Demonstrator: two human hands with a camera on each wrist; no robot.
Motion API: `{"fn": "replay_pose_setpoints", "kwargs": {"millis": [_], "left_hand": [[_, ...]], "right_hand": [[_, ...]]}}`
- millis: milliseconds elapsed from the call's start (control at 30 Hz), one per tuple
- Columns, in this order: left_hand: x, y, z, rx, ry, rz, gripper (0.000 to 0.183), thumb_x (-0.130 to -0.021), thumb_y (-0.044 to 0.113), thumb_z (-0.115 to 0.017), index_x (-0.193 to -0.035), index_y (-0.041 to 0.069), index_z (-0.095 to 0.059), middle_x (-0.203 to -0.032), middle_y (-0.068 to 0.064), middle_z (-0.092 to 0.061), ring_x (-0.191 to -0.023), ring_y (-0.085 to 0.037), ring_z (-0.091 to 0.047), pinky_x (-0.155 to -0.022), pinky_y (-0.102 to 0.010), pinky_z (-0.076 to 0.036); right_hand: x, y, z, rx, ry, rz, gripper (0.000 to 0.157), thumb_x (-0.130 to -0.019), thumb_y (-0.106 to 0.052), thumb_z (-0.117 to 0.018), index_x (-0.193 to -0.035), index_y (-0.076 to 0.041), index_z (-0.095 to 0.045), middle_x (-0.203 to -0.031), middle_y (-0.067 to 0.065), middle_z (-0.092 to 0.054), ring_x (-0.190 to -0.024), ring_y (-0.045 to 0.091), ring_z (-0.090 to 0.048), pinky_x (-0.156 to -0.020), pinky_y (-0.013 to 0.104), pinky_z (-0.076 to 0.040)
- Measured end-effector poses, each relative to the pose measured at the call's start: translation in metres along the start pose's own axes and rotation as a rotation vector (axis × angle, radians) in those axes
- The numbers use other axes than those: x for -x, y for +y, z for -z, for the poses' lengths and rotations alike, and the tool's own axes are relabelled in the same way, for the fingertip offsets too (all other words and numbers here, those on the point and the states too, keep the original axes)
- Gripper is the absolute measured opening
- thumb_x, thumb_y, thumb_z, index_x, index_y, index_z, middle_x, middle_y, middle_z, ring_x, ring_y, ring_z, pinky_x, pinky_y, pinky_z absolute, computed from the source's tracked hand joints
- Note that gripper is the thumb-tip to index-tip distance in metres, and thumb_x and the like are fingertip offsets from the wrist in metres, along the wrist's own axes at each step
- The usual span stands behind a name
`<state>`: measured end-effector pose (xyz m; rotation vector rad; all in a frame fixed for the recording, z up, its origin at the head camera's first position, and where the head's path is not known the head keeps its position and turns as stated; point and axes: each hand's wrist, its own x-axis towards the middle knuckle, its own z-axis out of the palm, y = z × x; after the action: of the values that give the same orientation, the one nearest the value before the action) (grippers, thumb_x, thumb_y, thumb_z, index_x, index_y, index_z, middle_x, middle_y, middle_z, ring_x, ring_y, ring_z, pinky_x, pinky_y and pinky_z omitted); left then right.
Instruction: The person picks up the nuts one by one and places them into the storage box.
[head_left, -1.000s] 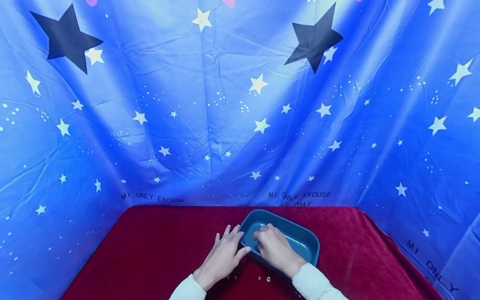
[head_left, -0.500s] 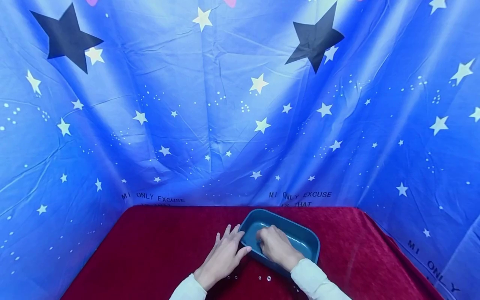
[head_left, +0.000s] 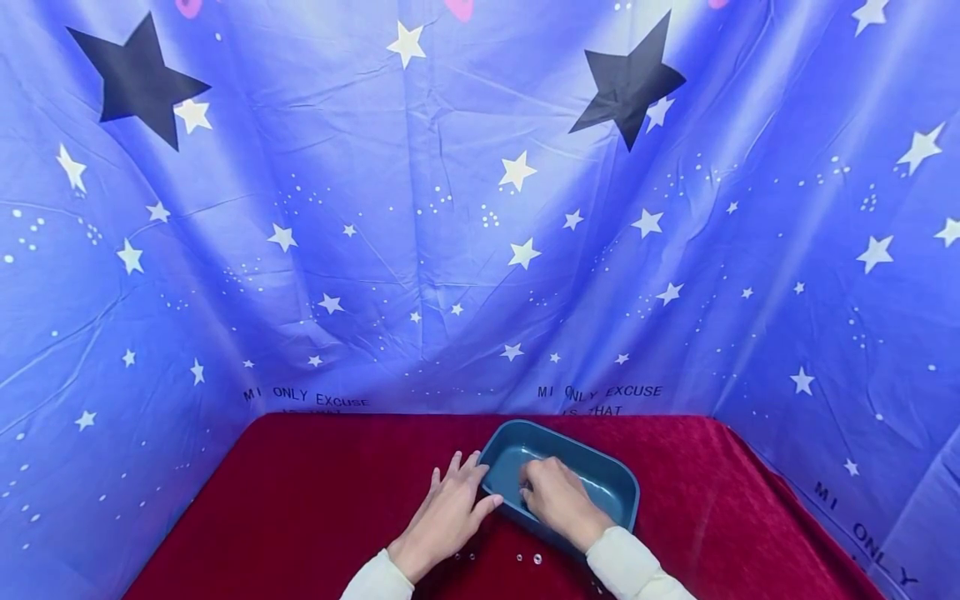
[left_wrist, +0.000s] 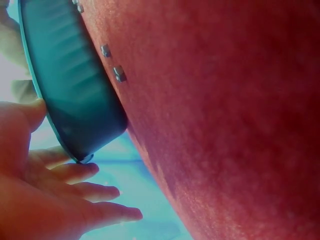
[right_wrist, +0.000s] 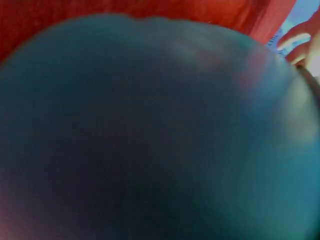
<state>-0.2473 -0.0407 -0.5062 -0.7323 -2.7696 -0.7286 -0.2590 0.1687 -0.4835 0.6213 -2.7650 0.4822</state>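
A blue-green rectangular tray with rounded corners stands on the red cloth. My left hand lies at its left corner, thumb touching the rim and fingers stretched out straight; the left wrist view shows the thumb on the rim. Inside the tray is my right hand, fingers curled downward. Its fingertips are hidden, so whether they pinch anything does not show. Small metal hex nuts lie on the cloth by the tray's near side. The right wrist view is mostly filled by the blurred tray.
Red velvety cloth covers the table. Several small metal pieces lie between the forearms, near the front. A blue star-printed curtain hangs behind and at both sides.
My right hand has shifted slightly right and nearer to me inside the tray. The left hand and the tray stay in place.
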Motion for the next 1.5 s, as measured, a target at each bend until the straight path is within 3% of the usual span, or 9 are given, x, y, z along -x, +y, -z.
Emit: {"fn": "replay_pose_setpoints", "kwargs": {"millis": [333,733,1067,1300,1500], "left_hand": [[0.000,-0.001,0.000,-0.035,0.023,-0.026,0.058,-0.102,0.046,-0.055,-0.142,0.004,-0.055,-0.154,-0.020,-0.045,-0.144,-0.048,-0.033,-0.104,-0.075,-0.031],[0.001,0.000,0.000,-0.073,0.040,-0.030,0.056,-0.104,0.047,-0.051,-0.141,0.005,-0.057,-0.153,-0.018,-0.047,-0.144,-0.046,-0.036,-0.104,-0.073,-0.034],[0.002,0.001,0.000,-0.046,0.029,-0.022,0.053,-0.104,0.043,-0.054,-0.141,0.005,-0.056,-0.155,-0.018,-0.044,-0.145,-0.046,-0.033,-0.105,-0.073,-0.032],[0.002,0.001,0.000,-0.005,0.011,-0.007,0.056,-0.104,0.045,-0.053,-0.142,0.005,-0.055,-0.157,-0.018,-0.041,-0.147,-0.046,-0.029,-0.108,-0.073,-0.028],[0.003,0.001,0.001,0.013,0.004,-0.004,0.058,-0.104,0.046,-0.052,-0.143,0.004,-0.054,-0.157,-0.018,-0.040,-0.148,-0.045,-0.028,-0.109,-0.073,-0.027]], "right_hand": [[0.017,-0.027,0.021,0.067,0.138,0.026,0.007,-0.083,-0.015,-0.081,-0.086,-0.015,-0.075,-0.077,-0.007,-0.063,-0.077,0.013,-0.058,-0.064,0.034,-0.051],[0.036,-0.062,0.027,0.057,0.183,0.185,0.007,-0.084,-0.017,-0.080,-0.091,-0.016,-0.077,-0.086,-0.008,-0.066,-0.085,0.014,-0.060,-0.070,0.034,-0.056],[0.045,-0.074,0.004,0.080,0.091,0.274,0.008,-0.082,-0.019,-0.080,-0.083,-0.021,-0.073,-0.084,-0.008,-0.068,-0.077,0.014,-0.059,-0.062,0.031,-0.051],[0.047,-0.075,-0.015,0.183,0.055,0.373,0.015,-0.078,-0.028,-0.083,-0.087,-0.021,-0.073,-0.090,-0.004,-0.068,-0.087,0.018,-0.060,-0.076,0.033,-0.054],[0.047,-0.073,-0.025,0.243,0.064,0.487,0.025,-0.075,-0.032,-0.086,-0.092,-0.020,-0.073,-0.090,-0.005,-0.064,-0.085,0.015,-0.056,-0.073,0.028,-0.051]]}}
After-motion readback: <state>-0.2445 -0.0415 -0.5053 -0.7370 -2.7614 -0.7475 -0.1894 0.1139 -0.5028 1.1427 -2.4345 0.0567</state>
